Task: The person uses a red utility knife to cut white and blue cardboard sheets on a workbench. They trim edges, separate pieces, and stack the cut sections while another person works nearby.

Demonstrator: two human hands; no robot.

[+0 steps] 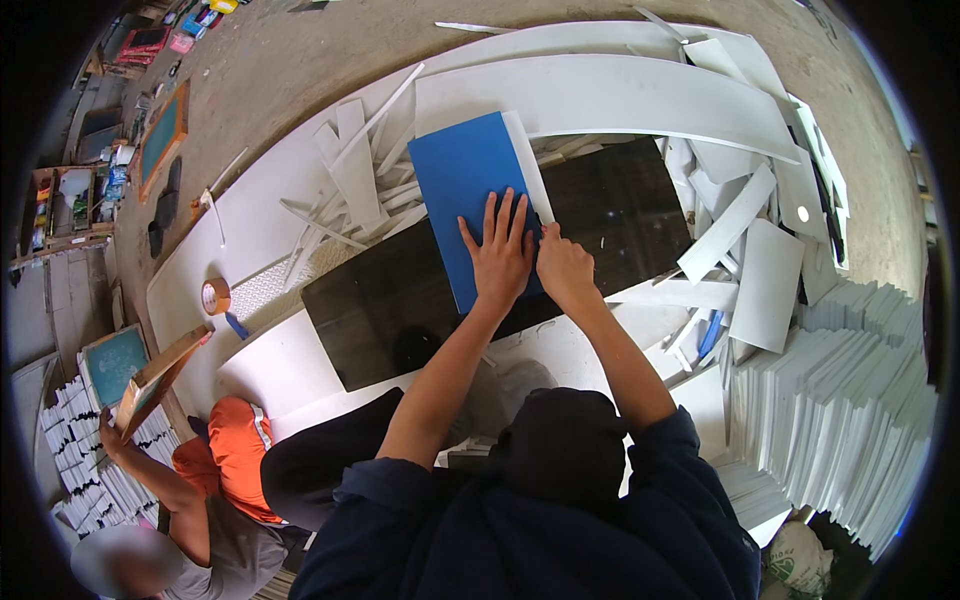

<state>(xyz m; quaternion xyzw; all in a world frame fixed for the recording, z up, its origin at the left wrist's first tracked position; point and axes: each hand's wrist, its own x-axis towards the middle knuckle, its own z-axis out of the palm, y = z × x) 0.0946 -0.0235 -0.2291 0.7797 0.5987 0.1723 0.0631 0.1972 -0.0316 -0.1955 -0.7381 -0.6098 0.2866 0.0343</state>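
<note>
- A person in a dark blue top kneels on the floor, seen from above, both bare forearms reaching away toward the far side.
- The left hand lies flat, palm down, fingers spread wide, pressing on a blue sheet.
- The blue sheet is rectangular and rests at a slant, its near part on a dark glossy board and its far end on the white offcuts beyond.
- The right hand sits just right of the left, closed into a loose fist at the sheet's right edge; whether it holds a tool I cannot tell.
- A narrow white strip runs along the sheet's right edge, reaching down to the right hand.
- The dark board lies on large white panels spread over the floor, with white scraps heaped at its far left.
- A roll of brown tape sits to the left of the board.
- To the right, stacks of white cut sheets stand on edge.
- At near left, another person in an orange top holds up a wooden frame.
</note>
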